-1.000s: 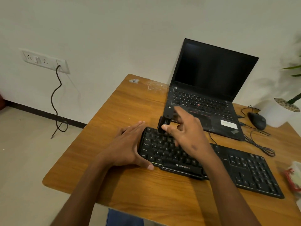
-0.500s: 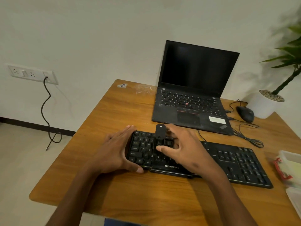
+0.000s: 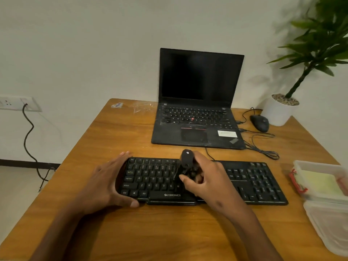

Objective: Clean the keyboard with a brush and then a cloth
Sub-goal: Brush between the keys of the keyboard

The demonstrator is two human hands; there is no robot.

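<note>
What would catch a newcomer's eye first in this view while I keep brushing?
The two hands on the black keyboard at the desk's near edge: the left hand holds its left end, and the right hand grips a small black brush over the middle keys. Behind stands an open laptop with a dark screen, and a potted plant at the far right corner.

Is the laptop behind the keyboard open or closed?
Open: the laptop has its lid raised, showing a dark screen and its keys.

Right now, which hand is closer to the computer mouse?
Right. The right hand is over the middle of the keyboard, holding the brush; the left hand is at the keyboard's far left end, farther from the mouse.
</note>
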